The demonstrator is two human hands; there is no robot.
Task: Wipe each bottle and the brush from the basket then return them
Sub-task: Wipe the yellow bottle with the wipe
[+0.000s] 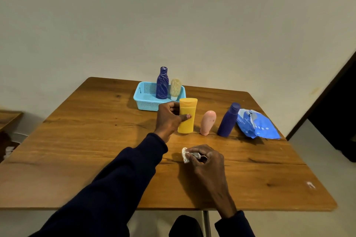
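Wad first: right hand (206,159) sits nearest us, fingers curled and pinching a crumpled white wipe (185,155) just above the brown wooden table (96,140). Near table edge runs under that wrist.

Ahead and slightly left of it, left hand (169,117) is wrapped round a yellow flip-cap plastic bottle (187,119), thumb across the front, fingers behind, bottle upright. We can't tell whether its base is on the wood or just off it.

Our read: this bottle is the one being wiped or about to be.
- Bring the bottle back to the wipe, not the wipe out to it. There's bare wood between the hands.
- Hold low or by the cap so the wipe gets the full body, then rotate. The thumb covers a strip now.
- Refold the wad. It looks small for that much surface.

Right of the left hand, in a row: pink rounded plastic bottle (208,123) close beside the yellow one, then dark blue plastic bottle (229,120), then blue crinkled wipe packet (256,125) touching or nearly touching it. The packet lies near the right table edge, so we shouldn't sweep that way. The pink one looks narrow-based and could tip if clipped.

Beyond the left hand: light blue perforated plastic basket (142,100), holding a purple bottle with white scribble pattern (162,84) and a cream oval brush (175,87) at its right end. Its left half looks free for returns. The far edge is just behind it. Widest open room is left of the left hand.
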